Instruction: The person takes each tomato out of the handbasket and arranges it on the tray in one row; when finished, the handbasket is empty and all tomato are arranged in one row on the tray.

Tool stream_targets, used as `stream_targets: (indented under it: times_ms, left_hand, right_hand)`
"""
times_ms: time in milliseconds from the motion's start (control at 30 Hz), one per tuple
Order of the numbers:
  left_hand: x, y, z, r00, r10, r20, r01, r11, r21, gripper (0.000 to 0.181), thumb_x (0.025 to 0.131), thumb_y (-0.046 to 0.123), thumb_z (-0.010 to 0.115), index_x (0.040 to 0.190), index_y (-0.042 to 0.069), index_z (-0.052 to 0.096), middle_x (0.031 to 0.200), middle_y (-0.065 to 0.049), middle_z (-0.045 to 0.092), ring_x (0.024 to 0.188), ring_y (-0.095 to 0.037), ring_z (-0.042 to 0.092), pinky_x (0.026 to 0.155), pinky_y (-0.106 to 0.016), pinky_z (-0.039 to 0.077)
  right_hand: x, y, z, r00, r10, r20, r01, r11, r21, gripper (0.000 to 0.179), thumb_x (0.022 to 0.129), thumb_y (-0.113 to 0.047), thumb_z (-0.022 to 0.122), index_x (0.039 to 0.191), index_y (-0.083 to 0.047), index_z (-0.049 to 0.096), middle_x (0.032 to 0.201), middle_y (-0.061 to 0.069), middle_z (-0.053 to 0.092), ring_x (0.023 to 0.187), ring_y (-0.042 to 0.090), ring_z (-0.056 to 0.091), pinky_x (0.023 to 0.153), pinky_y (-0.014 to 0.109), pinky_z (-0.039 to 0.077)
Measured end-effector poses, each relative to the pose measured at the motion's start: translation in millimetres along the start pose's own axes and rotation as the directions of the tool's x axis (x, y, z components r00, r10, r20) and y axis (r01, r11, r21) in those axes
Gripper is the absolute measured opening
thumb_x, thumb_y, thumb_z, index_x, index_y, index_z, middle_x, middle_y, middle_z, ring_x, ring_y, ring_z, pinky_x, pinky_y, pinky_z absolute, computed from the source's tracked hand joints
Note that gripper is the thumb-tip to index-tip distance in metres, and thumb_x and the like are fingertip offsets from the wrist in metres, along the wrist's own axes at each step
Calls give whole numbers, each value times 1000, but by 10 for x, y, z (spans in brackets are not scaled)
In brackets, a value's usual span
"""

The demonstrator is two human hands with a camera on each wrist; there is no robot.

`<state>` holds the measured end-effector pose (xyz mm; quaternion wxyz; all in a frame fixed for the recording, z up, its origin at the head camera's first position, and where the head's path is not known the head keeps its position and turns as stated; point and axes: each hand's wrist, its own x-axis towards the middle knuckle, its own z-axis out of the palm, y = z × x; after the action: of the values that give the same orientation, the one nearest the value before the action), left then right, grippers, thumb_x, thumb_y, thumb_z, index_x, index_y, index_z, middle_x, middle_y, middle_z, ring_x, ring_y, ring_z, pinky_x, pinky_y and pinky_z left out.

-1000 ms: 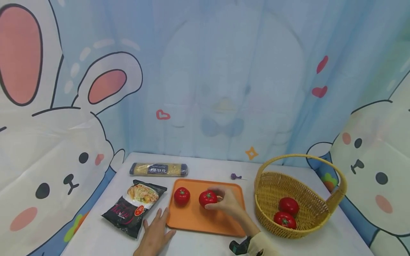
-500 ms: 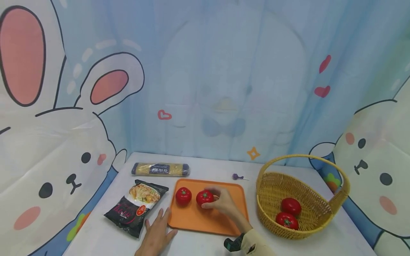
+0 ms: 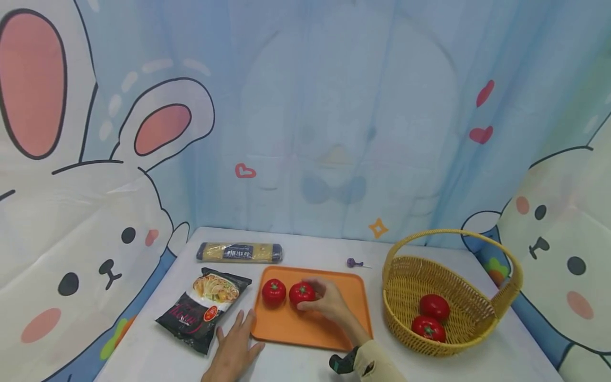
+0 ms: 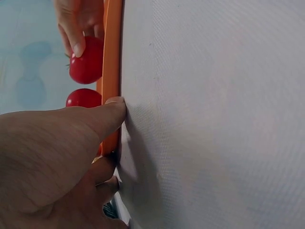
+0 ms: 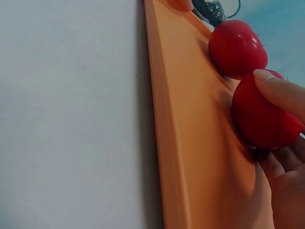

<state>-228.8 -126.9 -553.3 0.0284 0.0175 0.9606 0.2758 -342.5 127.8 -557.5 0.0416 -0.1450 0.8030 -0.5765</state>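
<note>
The head view is evenly lit, the wrist views dimmer, with a soft shadow along the tray [image 5: 195, 124].

A glossy red tomato [image 3: 301, 293] is held by the right hand [image 3: 332, 302], its green stem end turned upward, left of the middle of a shallow orange tray [image 3: 305, 331]; whether it rests there cannot be told. Just beside it, farther left on the tray, a second red tomato [image 3: 274, 293] is seen. The tray is laid flat, its left edge touched by the left hand [image 3: 232, 347].
</note>
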Motion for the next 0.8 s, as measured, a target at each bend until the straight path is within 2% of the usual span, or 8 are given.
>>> stream_targets:
  times_ms: [433, 533, 700, 800]
  left_hand:
    - [68, 74, 45, 1000, -6, 29, 6, 1000, -25, 79, 90, 21, 88, 154, -5, 51, 158, -31, 51, 154, -51, 37, 116, -89, 15]
    - [65, 84, 57, 1000, 7, 20, -6, 1000, -27, 79, 89, 21, 88, 154, -6, 51, 158, -31, 51, 154, -51, 38, 116, -90, 15]
    - [28, 66, 47, 1000, 18, 5, -18, 999, -28, 80, 89, 22, 88, 154, -6, 52, 157, -32, 51, 153, -52, 39, 115, -90, 16]
    - [4, 18, 18, 1000, 0, 12, 0, 1000, -21, 81, 88, 23, 89, 154, -5, 51, 157, -32, 51, 152, -52, 40, 115, -91, 16]
  right_hand:
    - [-19, 1, -96, 1000, 16, 3, -16, 1000, 19, 73, 86, -13, 93, 149, 0, 59, 146, 19, 65, 141, 44, 57, 118, 56, 49]
    - [-44, -13, -126, 999, 30, -21, -29, 999, 29, 75, 86, -15, 93, 151, -1, 57, 148, 19, 64, 143, 43, 57, 118, 56, 49]
    - [-125, -108, -186, 994, -22, -107, 34, 994, 103, 74, 87, -10, 92, 150, 4, 56, 148, 25, 63, 142, 42, 58, 120, 56, 45]
    - [-180, -214, -216, 990, -75, -120, 90, 988, 125, 74, 86, -6, 91, 150, 4, 56, 150, 26, 61, 144, 40, 57, 123, 53, 42]
